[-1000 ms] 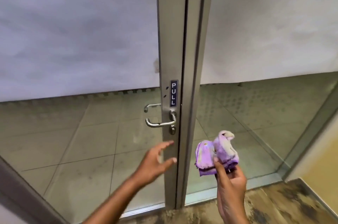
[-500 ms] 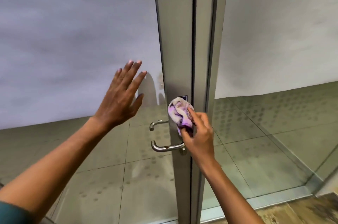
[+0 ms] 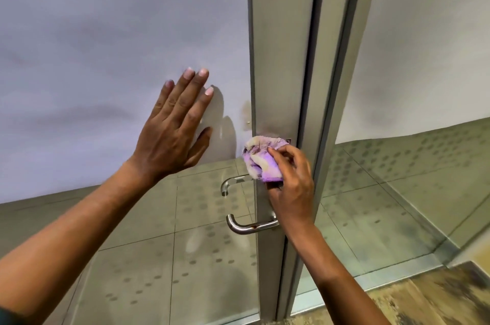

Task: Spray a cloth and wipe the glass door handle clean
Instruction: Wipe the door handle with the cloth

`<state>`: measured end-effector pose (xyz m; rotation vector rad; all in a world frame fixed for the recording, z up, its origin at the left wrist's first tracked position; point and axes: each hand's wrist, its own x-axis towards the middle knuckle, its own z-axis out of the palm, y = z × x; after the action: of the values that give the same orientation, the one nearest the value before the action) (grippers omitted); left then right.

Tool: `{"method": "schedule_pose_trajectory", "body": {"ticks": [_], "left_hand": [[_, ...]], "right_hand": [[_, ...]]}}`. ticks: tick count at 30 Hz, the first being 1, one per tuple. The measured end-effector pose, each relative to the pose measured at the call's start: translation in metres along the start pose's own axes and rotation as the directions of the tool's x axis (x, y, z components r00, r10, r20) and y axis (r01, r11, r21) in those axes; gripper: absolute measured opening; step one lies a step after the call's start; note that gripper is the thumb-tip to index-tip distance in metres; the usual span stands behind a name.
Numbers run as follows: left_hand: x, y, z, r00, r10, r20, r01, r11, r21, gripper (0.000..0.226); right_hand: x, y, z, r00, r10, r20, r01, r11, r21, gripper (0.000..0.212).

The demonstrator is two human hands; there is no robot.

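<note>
The glass door has a frosted upper pane and a grey metal stile (image 3: 278, 59). A steel lever handle (image 3: 249, 226) sticks out to the left from the stile; a second lever (image 3: 233, 183) shows through the glass behind it. My right hand (image 3: 290, 184) grips a crumpled purple and white cloth (image 3: 261, 159) and presses it on the stile just above the near handle, covering the door's label. My left hand (image 3: 176, 131) lies flat with fingers spread on the frosted pane, left of the stile.
A fixed glass panel (image 3: 424, 86) stands to the right of the door frame. Tiled floor shows through the clear lower glass. Worn wooden flooring (image 3: 437, 298) lies at the bottom right.
My left hand rose from low near the door and settled flat on the frosted pane. My right hand carried the cloth up from below onto the stile above the handle. The view moved closer.
</note>
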<state>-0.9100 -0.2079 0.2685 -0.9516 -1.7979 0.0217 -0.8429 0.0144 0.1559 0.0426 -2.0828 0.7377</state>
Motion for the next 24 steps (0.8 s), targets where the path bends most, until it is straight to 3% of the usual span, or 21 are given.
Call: {"method": "schedule_pose_trajectory", "body": {"ticks": [9, 18, 24], "left_hand": [[-0.003, -0.003, 0.005, 0.996, 0.036, -0.087, -0.041, 0.998, -0.056, 0.058], [-0.002, -0.002, 0.001, 0.997, 0.036, -0.073, -0.042, 0.996, -0.08, 0.059], [-0.002, -0.001, 0.0, 0.997, 0.042, -0.061, -0.046, 0.996, -0.074, 0.059]], "right_hand": [[-0.037, 0.015, 0.012, 0.989, 0.055, 0.138, -0.054, 0.998, -0.011, 0.055], [-0.043, 0.017, 0.013, 0.984, 0.112, 0.14, -0.119, 0.992, 0.043, 0.051], [-0.037, 0.01, 0.002, 0.942, 0.209, 0.264, -0.267, 0.94, 0.211, 0.044]]}}
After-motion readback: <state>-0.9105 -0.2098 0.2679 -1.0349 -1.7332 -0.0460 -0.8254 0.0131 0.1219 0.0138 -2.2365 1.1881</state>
